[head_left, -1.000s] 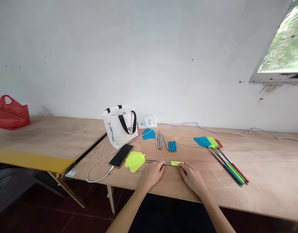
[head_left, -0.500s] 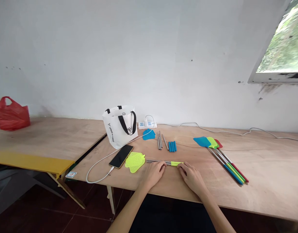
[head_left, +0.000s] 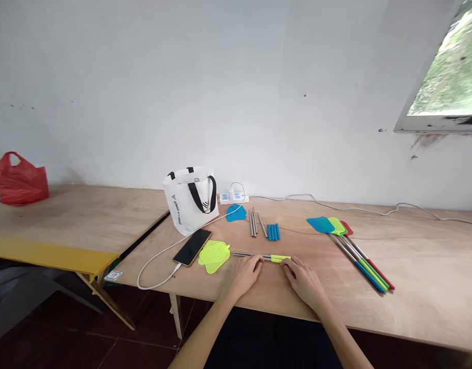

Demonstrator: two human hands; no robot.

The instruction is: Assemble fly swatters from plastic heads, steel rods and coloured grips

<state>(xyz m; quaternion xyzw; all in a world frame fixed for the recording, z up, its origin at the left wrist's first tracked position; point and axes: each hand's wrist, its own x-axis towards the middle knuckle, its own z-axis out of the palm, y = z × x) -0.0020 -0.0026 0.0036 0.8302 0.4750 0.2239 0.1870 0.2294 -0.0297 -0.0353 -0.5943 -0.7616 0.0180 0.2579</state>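
Observation:
My left hand (head_left: 241, 275) lies on the wooden table (head_left: 412, 287) with its fingers curled over a thin metal rod (head_left: 243, 254). The rod ends in a yellow-green grip (head_left: 279, 258), and my right hand (head_left: 305, 279) touches that grip's right end with bent fingers. A loose yellow-green swatter head (head_left: 213, 255) lies just left of the rod. Behind them lie a blue swatter head (head_left: 236, 212), several bare metal rods (head_left: 254, 222) and several blue grips (head_left: 273, 231).
Three finished fly swatters (head_left: 351, 248), blue, green and red, lie to the right. A phone (head_left: 192, 246) on a white cable, a white tote bag (head_left: 190, 198) and a power strip (head_left: 233, 196) sit at left. A red plastic bag (head_left: 18, 179) rests on the neighbouring table.

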